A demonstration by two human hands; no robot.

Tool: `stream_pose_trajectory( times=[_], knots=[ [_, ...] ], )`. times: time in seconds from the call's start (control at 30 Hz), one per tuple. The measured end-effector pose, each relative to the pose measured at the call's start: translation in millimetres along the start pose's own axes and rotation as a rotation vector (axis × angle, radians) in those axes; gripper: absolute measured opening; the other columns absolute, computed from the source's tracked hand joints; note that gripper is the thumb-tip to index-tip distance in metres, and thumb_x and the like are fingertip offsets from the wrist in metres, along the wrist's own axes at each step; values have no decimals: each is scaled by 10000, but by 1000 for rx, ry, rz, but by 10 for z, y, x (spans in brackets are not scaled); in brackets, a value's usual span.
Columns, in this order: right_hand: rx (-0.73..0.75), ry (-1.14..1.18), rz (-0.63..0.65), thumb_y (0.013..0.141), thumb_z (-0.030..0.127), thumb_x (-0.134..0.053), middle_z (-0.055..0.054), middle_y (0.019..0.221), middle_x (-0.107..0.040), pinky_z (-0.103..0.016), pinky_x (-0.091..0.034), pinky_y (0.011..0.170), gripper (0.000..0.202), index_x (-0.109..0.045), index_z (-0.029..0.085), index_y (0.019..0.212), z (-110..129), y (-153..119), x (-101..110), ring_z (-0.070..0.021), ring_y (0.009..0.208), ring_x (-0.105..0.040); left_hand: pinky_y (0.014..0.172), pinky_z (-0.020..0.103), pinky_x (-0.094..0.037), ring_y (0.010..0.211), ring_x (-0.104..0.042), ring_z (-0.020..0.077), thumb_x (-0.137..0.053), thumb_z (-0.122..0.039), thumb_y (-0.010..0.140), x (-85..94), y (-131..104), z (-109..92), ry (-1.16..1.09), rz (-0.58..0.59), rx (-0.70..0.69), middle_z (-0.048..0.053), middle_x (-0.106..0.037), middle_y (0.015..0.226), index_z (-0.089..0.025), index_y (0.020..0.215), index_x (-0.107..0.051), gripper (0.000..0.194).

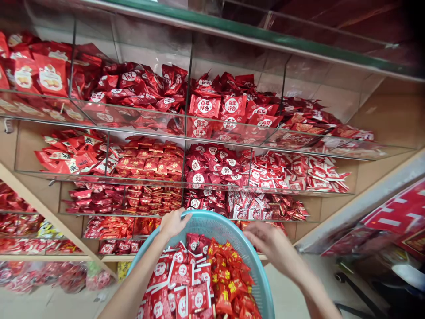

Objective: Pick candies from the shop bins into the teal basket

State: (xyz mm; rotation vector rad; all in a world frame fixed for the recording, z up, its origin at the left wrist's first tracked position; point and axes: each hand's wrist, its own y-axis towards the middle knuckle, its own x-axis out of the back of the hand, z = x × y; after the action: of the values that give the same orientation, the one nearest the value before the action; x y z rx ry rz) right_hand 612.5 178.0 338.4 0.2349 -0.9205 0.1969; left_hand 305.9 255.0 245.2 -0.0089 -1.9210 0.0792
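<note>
My left hand (173,222) is closed on the far rim of a light blue plastic basket (265,290), its thumb lying along the edge. Heaped in the basket are red-and-white packets (182,274) on the left and shiny red-orange packets with yellow print (229,277) on the right. Over the basket's right rim hovers my right hand (270,243), slightly blurred. Its fingers reach loosely to the left, and no object shows in them.
Divided glass-fronted shelves rise ahead, filled with red packets (204,106) in several rows. A wooden side panel (335,199) bounds them on the right. Bagged goods (66,274) lie low on the left. Dark wheeled furniture (358,288) stands at the lower right.
</note>
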Motion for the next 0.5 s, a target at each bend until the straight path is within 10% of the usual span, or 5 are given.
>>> stream_pose_trajectory(
  times=[0.2,0.5],
  knots=[
    [345,-256,-398,899,370,-568,-88,983,-682,-380,-479,822,241,-631,209,1067,195,783,531,-250,925,-625,746,314,-488,945,-718,280,-363,-564,931,-18,4,33,12,-26,-44,80,-774,965,-253,998,-677,448],
    [496,-523,-101,822,205,-653,-155,1356,-568,-510,-334,997,701,-355,220,1456,474,1595,489,-313,1252,-457,743,334,-494,939,-722,296,-365,-568,925,-84,46,68,12,-47,-49,81,-777,953,-257,1036,-675,453]
  ],
)
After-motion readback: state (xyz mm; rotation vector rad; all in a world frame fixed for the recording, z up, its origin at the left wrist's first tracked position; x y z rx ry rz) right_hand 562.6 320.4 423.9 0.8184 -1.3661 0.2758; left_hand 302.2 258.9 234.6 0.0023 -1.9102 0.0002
